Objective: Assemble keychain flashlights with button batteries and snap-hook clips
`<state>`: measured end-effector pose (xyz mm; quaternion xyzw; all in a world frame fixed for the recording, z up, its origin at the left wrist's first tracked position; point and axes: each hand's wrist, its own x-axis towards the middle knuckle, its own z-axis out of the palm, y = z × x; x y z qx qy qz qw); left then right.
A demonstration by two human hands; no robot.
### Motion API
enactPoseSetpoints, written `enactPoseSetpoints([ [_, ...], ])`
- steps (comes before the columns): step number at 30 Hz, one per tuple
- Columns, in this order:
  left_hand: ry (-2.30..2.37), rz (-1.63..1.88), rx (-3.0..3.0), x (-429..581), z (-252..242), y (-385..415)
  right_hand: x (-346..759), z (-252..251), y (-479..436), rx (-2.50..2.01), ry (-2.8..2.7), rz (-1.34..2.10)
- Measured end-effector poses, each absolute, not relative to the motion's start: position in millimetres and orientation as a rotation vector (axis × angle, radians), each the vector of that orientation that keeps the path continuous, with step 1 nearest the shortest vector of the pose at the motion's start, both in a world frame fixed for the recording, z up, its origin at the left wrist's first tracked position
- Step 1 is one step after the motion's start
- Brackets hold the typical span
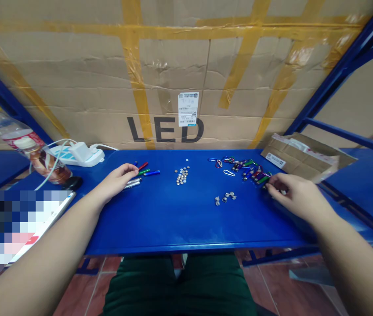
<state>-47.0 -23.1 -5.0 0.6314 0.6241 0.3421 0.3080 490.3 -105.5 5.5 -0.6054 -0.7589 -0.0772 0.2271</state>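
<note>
My left hand [117,177] rests on the blue shelf top [173,224], its fingers curled at the ends of several short silver metal tubes [132,183]. Just beyond lie red, green and blue metal tubes [150,172]. Several button cells [182,175] form a small heap mid-shelf, with small metal fittings [226,197] nearer me. My right hand [293,193] reaches into the edge of a heap of coloured mini keychain flashlights with carabiners [248,172]. Its fingertips hide whatever lies under them.
A white power strip [76,154] with a charger, a plastic bottle [30,148] and a black mouse-like object [72,183] sit back left. A cardboard mailer [305,158] lies back right. Taped cardboard [173,74] stands behind; blue rack bars flank the shelf. A pixelated patch covers the lower left.
</note>
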Motion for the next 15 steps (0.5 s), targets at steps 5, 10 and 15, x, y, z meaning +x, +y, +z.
enactPoseSetpoints([
  [5,1.635,0.821,1.79,-44.3,-1.0,-27.3,494.6,-3.8,-109.7,-1.498,-2.28,-0.047],
  [10,1.65,0.812,2.048,-45.5,4.8,-35.1,492.4,-7.0,-114.4,-1.392,-2.298,-0.159],
  [15,1.655,0.845,2.147,-43.6,21.0,-47.3,466.7,-0.4,-127.6,-1.325,-2.25,-0.017],
])
